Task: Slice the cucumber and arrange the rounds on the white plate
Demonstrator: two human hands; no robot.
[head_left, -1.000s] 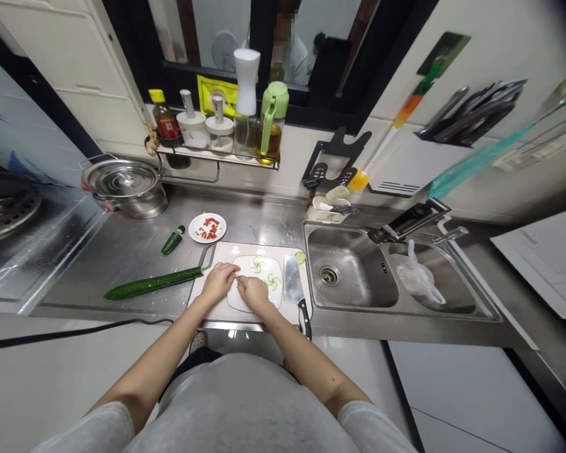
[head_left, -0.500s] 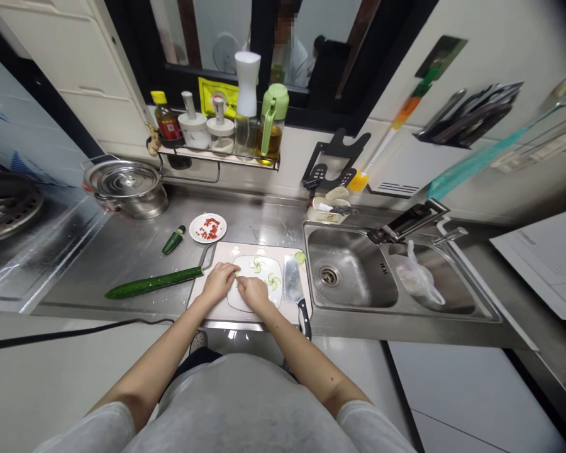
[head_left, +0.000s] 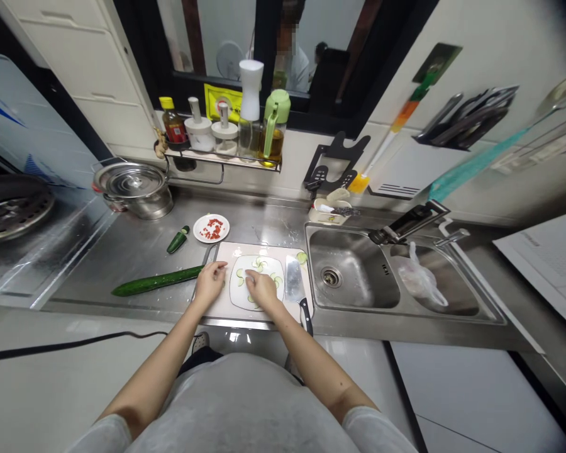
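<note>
A white square plate (head_left: 238, 301) lies on a pale cutting board (head_left: 222, 309), with thin cucumber slices (head_left: 258, 263) fanned out in small groups on it. My right hand (head_left: 263, 290) is over the plate's middle, its fingers bent inward close to the slices at the left side; what its fingertips hold, if anything, is hidden. Beside the plate's left edge, my left hand (head_left: 210, 282) hovers above the board with thumb and fingers apart and nothing in them. A cleaver (head_left: 293, 280) rests flat on the board's right side, near a loose cucumber slice (head_left: 302, 258).
Left of the board lie a long cucumber (head_left: 155, 280) and a cut cucumber piece (head_left: 177, 241). Behind is a small plate (head_left: 198, 229) of chopped red bits. A steel pot (head_left: 151, 204) stands at the back left. The sink (head_left: 358, 302) adjoins the board's right side.
My left hand has drawn back leftward off the plate. My right hand has shifted slightly right, and a group of cucumber slices now shows at the plate's left side.
</note>
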